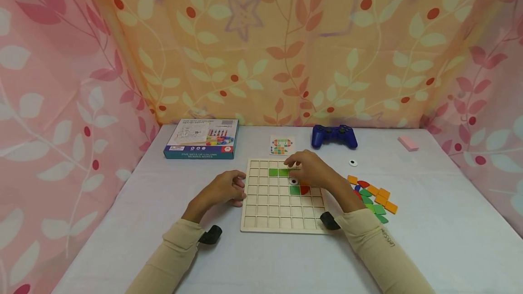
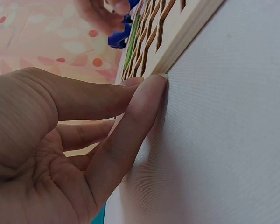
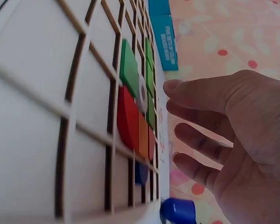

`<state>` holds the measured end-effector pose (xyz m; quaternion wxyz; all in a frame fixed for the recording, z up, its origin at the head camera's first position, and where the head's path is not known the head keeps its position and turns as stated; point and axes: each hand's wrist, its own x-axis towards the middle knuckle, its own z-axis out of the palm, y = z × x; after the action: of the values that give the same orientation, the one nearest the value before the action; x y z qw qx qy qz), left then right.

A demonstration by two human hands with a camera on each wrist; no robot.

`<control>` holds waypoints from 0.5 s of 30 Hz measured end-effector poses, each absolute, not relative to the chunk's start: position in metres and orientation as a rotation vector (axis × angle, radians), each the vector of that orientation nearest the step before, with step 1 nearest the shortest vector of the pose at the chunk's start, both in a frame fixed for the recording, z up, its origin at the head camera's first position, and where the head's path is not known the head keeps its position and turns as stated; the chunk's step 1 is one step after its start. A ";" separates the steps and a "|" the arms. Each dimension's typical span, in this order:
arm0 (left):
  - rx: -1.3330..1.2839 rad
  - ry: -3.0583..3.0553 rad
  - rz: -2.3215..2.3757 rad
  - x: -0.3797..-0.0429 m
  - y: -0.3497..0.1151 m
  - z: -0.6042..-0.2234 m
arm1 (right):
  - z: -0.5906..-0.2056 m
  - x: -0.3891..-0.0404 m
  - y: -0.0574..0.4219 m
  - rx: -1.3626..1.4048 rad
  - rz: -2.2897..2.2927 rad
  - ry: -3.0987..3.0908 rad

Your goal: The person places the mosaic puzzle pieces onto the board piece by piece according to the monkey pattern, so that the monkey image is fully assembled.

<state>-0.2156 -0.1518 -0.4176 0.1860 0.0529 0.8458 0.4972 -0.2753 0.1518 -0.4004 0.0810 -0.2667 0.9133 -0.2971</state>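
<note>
A pale wooden grid board (image 1: 261, 221) lies flat on the white table. My left hand (image 1: 224, 187) is at its left edge; in the left wrist view, the thumb and fingers (image 2: 147, 95) touch that edge without wrapping round it. Over the upper right of the board hovers my right hand (image 1: 312, 170), its fingers bent loosely apart, holding nothing visible. Beneath and beside it, light green squares (image 1: 278, 172), a white eye piece (image 1: 293, 181), a darker green square (image 1: 295, 190) and a red rounded piece (image 1: 304, 190) sit in cells. The right wrist view also shows an orange piece (image 3: 143, 135) and a blue piece (image 3: 141, 172).
Loose coloured pieces (image 1: 382, 199) lie right of the board, with another eye piece (image 1: 353, 163) above them. Behind stand a boxed set (image 1: 200, 142), a pattern card (image 1: 282, 145), a blue game controller (image 1: 334, 136) and a pink block (image 1: 408, 143). Patterned curtains surround the table.
</note>
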 end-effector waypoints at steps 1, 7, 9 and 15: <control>0.147 2.384 1.400 -0.216 -0.152 -0.418 | -0.400 -0.275 0.157 -0.792 -0.885 2.734; 0.134 2.399 1.379 -0.214 -0.152 -0.417 | -0.396 -0.269 0.189 -0.736 -0.801 2.813; 0.131 2.401 1.374 -0.214 -0.152 -0.417 | -0.396 -0.267 0.201 -0.721 -0.763 2.848; 0.142 2.406 1.365 -0.215 -0.151 -0.417 | -0.397 -0.260 0.236 -0.647 -0.744 2.893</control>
<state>-0.2150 -0.1508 -0.4167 0.1848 0.0504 0.8537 0.4843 -0.2602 0.2357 -0.3969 0.0425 -0.2114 0.9457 -0.2431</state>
